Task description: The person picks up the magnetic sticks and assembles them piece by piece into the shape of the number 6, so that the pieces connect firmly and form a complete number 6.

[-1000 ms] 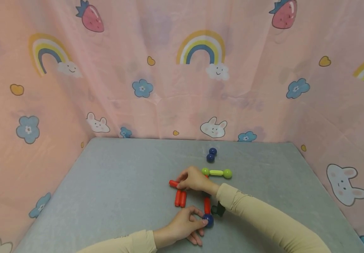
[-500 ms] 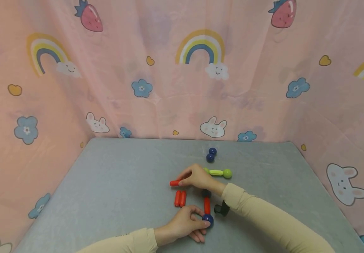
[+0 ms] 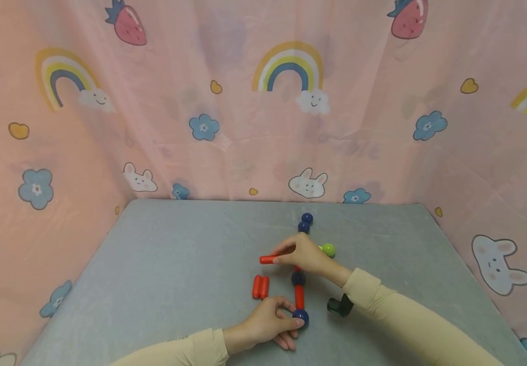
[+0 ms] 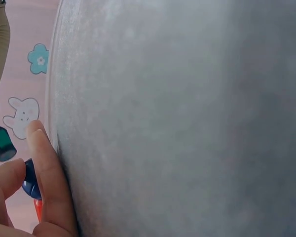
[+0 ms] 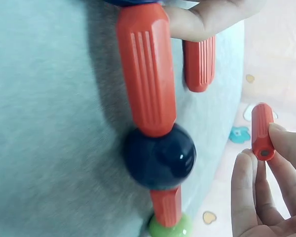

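Grey tabletop [image 3: 176, 254] beneath, hands [image 3: 265, 321] [image 3: 306, 253] pinch blue ball [image 3: 302, 315] and red rod [image 3: 267, 260].

This place is looking like a small curtained-off booth, though the kind of building around it cannot be told. Pink cloth [image 3: 163, 109] is hanging behind the far edge of a grey table [image 3: 167, 249] and running down past both far corners along the left and right edges, with rainbows [image 3: 288, 56], strawberries [image 3: 129, 25] and rabbits [image 3: 306, 186] decorating it.

Soft light; blurry tabletop [image 4: 163, 118], left wrist view
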### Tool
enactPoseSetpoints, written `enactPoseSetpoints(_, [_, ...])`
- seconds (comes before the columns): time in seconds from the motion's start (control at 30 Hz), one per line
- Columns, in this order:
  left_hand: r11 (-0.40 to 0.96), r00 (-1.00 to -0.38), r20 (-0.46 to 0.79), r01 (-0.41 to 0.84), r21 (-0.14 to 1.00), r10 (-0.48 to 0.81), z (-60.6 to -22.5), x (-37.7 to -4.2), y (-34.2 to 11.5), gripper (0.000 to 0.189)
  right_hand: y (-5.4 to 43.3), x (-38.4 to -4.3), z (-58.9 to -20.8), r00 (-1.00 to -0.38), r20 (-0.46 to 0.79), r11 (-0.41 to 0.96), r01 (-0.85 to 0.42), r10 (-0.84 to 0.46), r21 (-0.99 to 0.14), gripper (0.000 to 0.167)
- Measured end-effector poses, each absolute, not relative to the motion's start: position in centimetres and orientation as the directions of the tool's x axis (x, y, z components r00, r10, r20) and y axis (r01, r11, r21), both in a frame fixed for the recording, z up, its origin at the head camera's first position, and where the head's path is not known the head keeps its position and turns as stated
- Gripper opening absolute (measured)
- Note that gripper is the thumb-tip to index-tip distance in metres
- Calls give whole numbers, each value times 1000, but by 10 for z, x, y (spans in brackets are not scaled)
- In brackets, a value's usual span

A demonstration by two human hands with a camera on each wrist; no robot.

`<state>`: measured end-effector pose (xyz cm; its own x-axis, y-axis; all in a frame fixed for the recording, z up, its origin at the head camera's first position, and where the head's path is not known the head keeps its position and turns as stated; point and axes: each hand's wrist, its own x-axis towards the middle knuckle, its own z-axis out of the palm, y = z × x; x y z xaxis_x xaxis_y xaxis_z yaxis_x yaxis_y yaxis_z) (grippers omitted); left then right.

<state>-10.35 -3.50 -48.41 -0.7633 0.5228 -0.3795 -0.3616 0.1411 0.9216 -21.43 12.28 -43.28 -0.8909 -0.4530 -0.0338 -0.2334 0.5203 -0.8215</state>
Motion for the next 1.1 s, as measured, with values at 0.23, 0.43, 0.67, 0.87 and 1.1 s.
enactPoseSetpoints(0.23, [152,-761,-388,-364,919,519,-485,-104,-34,26,145,-205,-434,-910,-31,524,-211,-414,-825,17])
enactPoseSetpoints(0.43, [164,-761,-400,-370,914,511,-486,-104,-33,26,166,-195,-437,-929,-36,497,-165,-369,-852,18])
enactPoseSetpoints(0.67, [176,-749,-413,-379,909,519,-484,-104,-34,27,193,-184,-446,-948,-47,545,-140,-316,-827,18])
enactPoseSetpoints(0.87, [189,-744,-420,-380,905,520,-482,-103,-34,27,215,-178,-455,-953,-58,539,-116,-296,-835,19])
enactPoseSetpoints(1.1, [180,-746,-414,-378,908,522,-482,-104,-33,26,230,-175,-467,-957,-66,534,-99,-282,-840,22])
